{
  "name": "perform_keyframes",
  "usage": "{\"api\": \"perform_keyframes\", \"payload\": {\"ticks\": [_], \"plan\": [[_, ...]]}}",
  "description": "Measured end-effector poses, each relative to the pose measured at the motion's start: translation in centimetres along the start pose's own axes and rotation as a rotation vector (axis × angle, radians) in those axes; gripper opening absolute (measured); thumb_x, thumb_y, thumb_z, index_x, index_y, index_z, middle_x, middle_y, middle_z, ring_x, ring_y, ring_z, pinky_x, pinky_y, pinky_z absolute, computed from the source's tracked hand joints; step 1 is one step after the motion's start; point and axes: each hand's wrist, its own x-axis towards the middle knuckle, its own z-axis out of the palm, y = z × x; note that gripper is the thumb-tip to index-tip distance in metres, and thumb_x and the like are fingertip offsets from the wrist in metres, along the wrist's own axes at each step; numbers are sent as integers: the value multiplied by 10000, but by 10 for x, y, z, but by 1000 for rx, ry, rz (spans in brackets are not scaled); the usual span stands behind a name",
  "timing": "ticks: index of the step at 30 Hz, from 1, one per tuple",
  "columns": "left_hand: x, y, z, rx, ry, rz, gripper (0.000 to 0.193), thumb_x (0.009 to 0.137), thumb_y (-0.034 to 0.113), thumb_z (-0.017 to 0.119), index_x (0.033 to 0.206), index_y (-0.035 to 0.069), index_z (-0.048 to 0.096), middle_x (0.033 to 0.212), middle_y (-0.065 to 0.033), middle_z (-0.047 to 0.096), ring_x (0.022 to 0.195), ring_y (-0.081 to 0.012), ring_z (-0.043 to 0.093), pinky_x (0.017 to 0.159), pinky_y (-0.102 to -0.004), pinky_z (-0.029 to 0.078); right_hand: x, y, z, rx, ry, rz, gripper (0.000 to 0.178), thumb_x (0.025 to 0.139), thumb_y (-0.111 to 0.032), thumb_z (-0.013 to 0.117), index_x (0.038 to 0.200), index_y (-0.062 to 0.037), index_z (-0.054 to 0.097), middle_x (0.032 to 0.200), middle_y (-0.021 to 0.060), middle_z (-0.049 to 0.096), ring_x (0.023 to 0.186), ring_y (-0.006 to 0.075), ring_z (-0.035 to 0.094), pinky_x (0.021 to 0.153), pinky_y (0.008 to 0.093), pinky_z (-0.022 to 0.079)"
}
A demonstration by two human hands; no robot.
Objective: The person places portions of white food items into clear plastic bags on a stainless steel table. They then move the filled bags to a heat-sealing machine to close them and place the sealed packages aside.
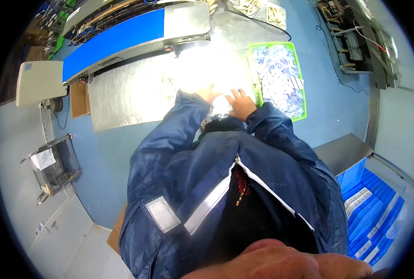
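Both my hands are over the metal table, close to its near edge and to my body. My left hand is washed out by strong glare, so its fingers cannot be made out. To its right, my right hand has its fingers spread. Crumpled clear plastic lies between the two hands; the right fingers are at its edge, and contact is unclear. Right of that hand stands a green crate full of small white-and-blue packets. Some small pale pieces lie left of my left hand.
A conveyor with a blue belt runs along the table's far left side. Clear tubs of pale pieces stand at the back, near a black cable. A cardboard box is at left; blue crates are stacked at lower right.
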Motion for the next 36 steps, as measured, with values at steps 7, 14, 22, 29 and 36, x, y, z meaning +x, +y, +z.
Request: {"api": "perform_keyframes", "payload": {"ticks": [7, 14, 22, 29, 36], "plan": [[34, 70, -91, -366, 388, -363, 621, 766, 239, 692, 1260, -78, 491, 1224, -279, 549, 1146, -408, 534, 1005, -422, 419, 102, 38, -53, 408, -7, 162, 534, 814, -318, 673, 1235, -14, 544, 1239, 211, 570, 1107, 395, 556, 924, 450, 480], [113, -33, -54, 60, 501, -715, 746, 691, 362, 725, 1258, -72, 511, 1255, -299, 548, 1164, -411, 541, 1015, -417, 427, 211, 75, 1, 609, 52, 671, 592, 836, -344, 682, 1219, 78, 522, 1120, 279, 611, 1019, 377, 617, 904, 430, 484], [140, -83, -58, -72, 339, -684, 676, 724, 454, 702, 1114, -91, 616, 1108, -287, 637, 1085, -419, 590, 940, -391, 459, 233, 113, 29, 1442, -75, 699, 465, 876, -306, 665, 1154, 58, 586, 1016, 136, 660, 920, 241, 623, 770, 361, 505], [63, 38, -100, -537, 311, -571, 755, 795, 306, 717, 1381, -62, 416, 1312, -217, 544, 1150, -293, 558, 948, -357, 457, 157, 88, -53, 1706, 45, 437, 317, 943, -193, 565, 1157, 40, 589, 1054, 120, 650, 950, 192, 599, 804, 310, 486], [-94, -57, -82, -18, 790, -564, 636, 806, 201, 711, 1315, -67, 440, 1321, -253, 472, 1174, -380, 495, 1031, -432, 389, 48, 64, 52, 1433, 56, 622, 381, 960, -220, 526, 1207, 70, 542, 1114, 169, 635, 1005, 256, 593, 873, 354, 461]]}}
